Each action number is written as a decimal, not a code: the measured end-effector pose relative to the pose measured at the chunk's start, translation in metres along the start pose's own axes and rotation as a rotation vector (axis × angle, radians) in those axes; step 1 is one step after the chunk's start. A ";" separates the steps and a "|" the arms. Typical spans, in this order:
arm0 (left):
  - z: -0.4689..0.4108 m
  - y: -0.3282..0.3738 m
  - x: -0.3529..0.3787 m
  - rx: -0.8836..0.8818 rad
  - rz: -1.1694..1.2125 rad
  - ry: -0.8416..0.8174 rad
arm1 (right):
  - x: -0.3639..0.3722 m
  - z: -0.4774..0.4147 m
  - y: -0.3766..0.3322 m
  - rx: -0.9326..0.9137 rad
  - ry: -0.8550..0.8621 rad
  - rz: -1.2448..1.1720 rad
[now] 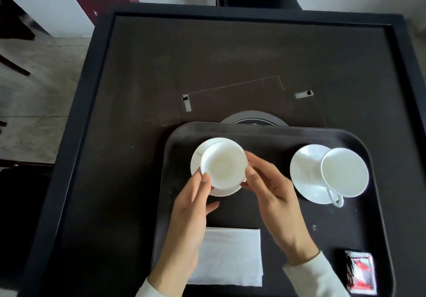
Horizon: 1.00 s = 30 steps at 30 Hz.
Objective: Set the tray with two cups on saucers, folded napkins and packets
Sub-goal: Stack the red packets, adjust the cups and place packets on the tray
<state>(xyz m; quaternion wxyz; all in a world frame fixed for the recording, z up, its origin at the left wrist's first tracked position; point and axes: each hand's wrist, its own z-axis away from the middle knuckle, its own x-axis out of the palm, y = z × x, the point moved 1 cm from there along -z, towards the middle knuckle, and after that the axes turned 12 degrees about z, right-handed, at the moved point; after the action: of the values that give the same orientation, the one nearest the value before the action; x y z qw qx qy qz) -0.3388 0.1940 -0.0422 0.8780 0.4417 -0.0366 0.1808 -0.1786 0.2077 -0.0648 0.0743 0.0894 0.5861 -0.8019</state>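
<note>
— How were the hands placed?

— The left hand point(191, 206) and the right hand point(274, 195) both had a grip on the left cup point(223, 164). Fingertips of each hand pressed against its rim from opposite sides, fingers curled but not fully closed, thumbs near the lower edge.

— And where was that cup?

— Over the left saucer point(196, 158), on the left part of the dark tray point(265, 135). Whether the cup's base touched the saucer, I could not tell; its handle was hidden.

— What else lay on the tray?

— The right cup point(344, 172) stood on the right saucer point(306, 172), well apart from the hands, its handle point(335, 198) pointing toward the person. A folded white napkin point(228, 257) lay at the near edge, partly under the left forearm. A red and white packet point(360, 272) sat in the near right corner.

— And beneath the tray?

— A dark surface point(230, 50) with a raised border; a round black disc point(253, 119) showed just past the tray's far rim. Pale sleeves point(309, 276) covered both wrists.
</note>
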 end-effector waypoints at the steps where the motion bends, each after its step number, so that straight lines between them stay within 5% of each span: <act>1: -0.002 0.001 0.000 0.008 0.001 0.000 | 0.001 0.004 0.001 0.008 0.003 -0.022; 30: -0.015 -0.003 -0.001 0.148 0.044 -0.001 | 0.020 0.048 0.006 0.082 0.033 -0.106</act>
<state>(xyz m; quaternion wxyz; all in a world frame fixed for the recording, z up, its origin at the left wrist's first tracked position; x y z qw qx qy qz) -0.3400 0.2041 -0.0537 0.8388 0.5045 -0.0336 0.2021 -0.1992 0.1599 -0.0603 0.0182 0.0745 0.5578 -0.8264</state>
